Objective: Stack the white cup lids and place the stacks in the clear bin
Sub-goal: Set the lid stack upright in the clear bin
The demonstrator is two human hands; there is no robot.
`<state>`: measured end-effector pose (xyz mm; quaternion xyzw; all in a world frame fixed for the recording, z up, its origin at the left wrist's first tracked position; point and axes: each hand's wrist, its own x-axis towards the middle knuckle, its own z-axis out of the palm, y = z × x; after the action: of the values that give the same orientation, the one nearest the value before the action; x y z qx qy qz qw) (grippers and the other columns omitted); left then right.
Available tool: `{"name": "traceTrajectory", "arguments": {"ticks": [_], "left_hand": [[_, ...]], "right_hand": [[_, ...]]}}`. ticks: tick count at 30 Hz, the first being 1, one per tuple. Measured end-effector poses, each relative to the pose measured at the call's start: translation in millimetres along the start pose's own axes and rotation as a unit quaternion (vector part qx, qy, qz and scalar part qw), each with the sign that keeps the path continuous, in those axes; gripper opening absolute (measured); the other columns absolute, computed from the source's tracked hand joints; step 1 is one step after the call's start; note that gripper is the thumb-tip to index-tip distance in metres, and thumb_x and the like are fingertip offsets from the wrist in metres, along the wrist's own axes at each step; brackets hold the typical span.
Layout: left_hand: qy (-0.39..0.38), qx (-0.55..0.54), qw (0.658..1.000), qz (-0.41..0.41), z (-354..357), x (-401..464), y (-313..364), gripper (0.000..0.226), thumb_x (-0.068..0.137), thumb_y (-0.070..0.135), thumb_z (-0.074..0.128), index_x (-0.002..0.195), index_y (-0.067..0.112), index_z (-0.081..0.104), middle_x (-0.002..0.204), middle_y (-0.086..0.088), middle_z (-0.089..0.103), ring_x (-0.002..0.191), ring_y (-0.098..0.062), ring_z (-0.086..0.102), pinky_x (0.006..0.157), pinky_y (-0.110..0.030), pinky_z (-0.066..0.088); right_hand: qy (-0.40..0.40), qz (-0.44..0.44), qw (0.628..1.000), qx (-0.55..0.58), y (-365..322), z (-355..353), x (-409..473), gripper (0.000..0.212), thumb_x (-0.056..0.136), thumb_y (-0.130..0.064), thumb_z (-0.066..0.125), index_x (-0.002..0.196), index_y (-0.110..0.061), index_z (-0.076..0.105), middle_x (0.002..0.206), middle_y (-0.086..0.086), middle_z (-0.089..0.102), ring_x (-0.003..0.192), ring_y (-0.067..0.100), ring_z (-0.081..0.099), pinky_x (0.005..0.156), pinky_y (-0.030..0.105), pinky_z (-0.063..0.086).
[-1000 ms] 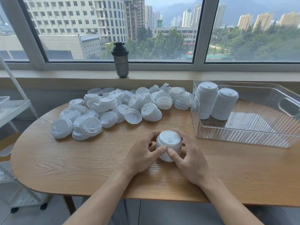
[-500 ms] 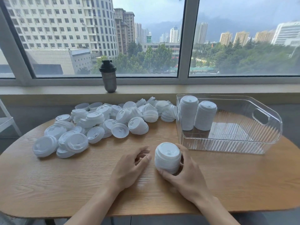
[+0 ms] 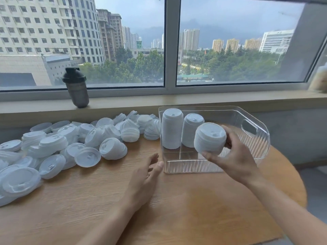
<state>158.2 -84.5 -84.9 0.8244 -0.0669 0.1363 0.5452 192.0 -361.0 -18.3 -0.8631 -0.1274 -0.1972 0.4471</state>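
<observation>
Our right hand grips a short lid stack over the bin; our left hand lies open, fingers straight, on the tabletop beside it.

The loose cup lids are white with a faint bluish tint, and a few look slightly translucent. The 2 stacks in the bin and the stack in the right hand are plain white. The bin is clear, with fine vertical ribbing along its walls. The counter is light brown wood with a streaked grain pattern. The shaker bottle is smoky grey with a black lid. The window frame is pale grey.
</observation>
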Motion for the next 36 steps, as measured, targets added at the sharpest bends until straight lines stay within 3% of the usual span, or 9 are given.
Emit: {"name": "traceTrajectory", "arguments": {"ticks": [6, 10, 12, 16, 20, 25, 28, 32, 36], "left_hand": [[0.005, 0.056, 0.998, 0.021, 28, 37, -16, 0.072, 0.088, 0.069, 0.056, 0.152, 0.038, 0.040, 0.140, 0.015, 0.058, 0.126, -0.008, 0.059, 0.106, -0.040, 0.050], [0.030, 0.066, 0.997, 0.039, 36, 50, -19, 0.067, 0.087, 0.067, 0.056, 0.147, 0.042, 0.040, 0.126, 0.020, 0.059, 0.104, -0.009, 0.067, 0.083, -0.041, 0.059], [0.042, 0.060, 0.996, 0.053, 38, 53, -20, 0.061, 0.087, 0.065, 0.056, 0.144, 0.051, 0.039, 0.126, 0.027, 0.056, 0.102, -0.005, 0.066, 0.081, -0.041, 0.060], [0.042, 0.059, 0.995, 0.069, 40, 56, -25, 0.043, 0.088, 0.064, 0.056, 0.125, 0.073, 0.035, 0.120, 0.033, 0.053, 0.099, -0.012, 0.064, 0.075, -0.046, 0.061], [0.045, 0.049, 0.995, 0.077, 41, 54, -26, 0.040, 0.088, 0.067, 0.055, 0.126, 0.070, 0.041, 0.121, 0.027, 0.057, 0.103, -0.009, 0.064, 0.077, -0.045, 0.061], [0.047, 0.055, 0.995, 0.075, 40, 52, -21, 0.044, 0.088, 0.065, 0.054, 0.127, 0.074, 0.038, 0.129, 0.033, 0.054, 0.119, 0.001, 0.057, 0.087, -0.042, 0.059], [0.047, 0.051, 0.995, 0.070, 40, 52, -20, 0.045, 0.086, 0.065, 0.055, 0.127, 0.076, 0.037, 0.131, 0.034, 0.053, 0.121, 0.004, 0.056, 0.090, -0.041, 0.058], [0.050, 0.033, 0.996, 0.060, 40, 53, -18, 0.043, 0.083, 0.067, 0.058, 0.121, 0.077, 0.040, 0.128, 0.035, 0.055, 0.115, 0.007, 0.059, 0.089, -0.040, 0.058], [0.050, 0.018, 0.998, 0.037, 41, 53, -20, 0.050, 0.082, 0.070, 0.060, 0.130, 0.058, 0.049, 0.119, 0.022, 0.063, 0.100, -0.005, 0.067, 0.083, -0.043, 0.059]], "right_hand": [[-0.025, 0.106, 0.993, -0.034, 50, -18, 56, 0.080, 0.063, -0.022, 0.094, 0.129, -0.031, 0.050, 0.112, -0.017, 0.063, 0.106, 0.012, 0.062, 0.088, 0.028, 0.046], [-0.055, 0.178, 0.980, -0.067, 86, -17, 84, 0.084, 0.049, -0.030, 0.094, 0.123, -0.029, 0.053, 0.109, -0.010, 0.067, 0.103, 0.016, 0.065, 0.093, 0.041, 0.053], [-0.071, 0.188, 0.976, -0.084, 96, -13, 96, 0.089, 0.039, -0.038, 0.090, 0.121, -0.027, 0.057, 0.107, -0.008, 0.069, 0.098, 0.015, 0.066, 0.091, 0.040, 0.055], [-0.118, 0.218, 0.965, -0.081, 103, -4, 114, 0.082, 0.053, -0.020, 0.096, 0.123, -0.022, 0.053, 0.108, -0.004, 0.068, 0.100, 0.017, 0.065, 0.092, 0.040, 0.055], [-0.142, 0.232, 0.958, -0.086, 110, 6, 124, 0.079, 0.052, -0.021, 0.096, 0.121, -0.023, 0.056, 0.107, -0.005, 0.069, 0.100, 0.015, 0.066, 0.091, 0.040, 0.056], [-0.144, 0.219, 0.961, -0.088, 104, 12, 135, 0.047, 0.061, -0.008, 0.093, 0.093, -0.027, 0.064, 0.092, -0.007, 0.072, 0.090, 0.017, 0.070, 0.085, 0.041, 0.059], [-0.142, 0.226, 0.960, -0.083, 100, 16, 136, 0.046, 0.061, -0.007, 0.093, 0.097, -0.022, 0.069, 0.088, -0.003, 0.076, 0.085, 0.022, 0.073, 0.078, 0.041, 0.061], [-0.145, 0.219, 0.960, -0.094, 91, 15, 134, 0.041, 0.063, -0.009, 0.093, 0.090, -0.024, 0.066, 0.084, -0.005, 0.074, 0.077, 0.015, 0.071, 0.065, 0.026, 0.057], [-0.167, 0.238, 0.948, -0.134, 75, 11, 127, 0.035, 0.066, -0.018, 0.093, 0.087, -0.020, 0.065, 0.087, -0.001, 0.073, 0.083, 0.015, 0.068, 0.075, 0.033, 0.055]]}}
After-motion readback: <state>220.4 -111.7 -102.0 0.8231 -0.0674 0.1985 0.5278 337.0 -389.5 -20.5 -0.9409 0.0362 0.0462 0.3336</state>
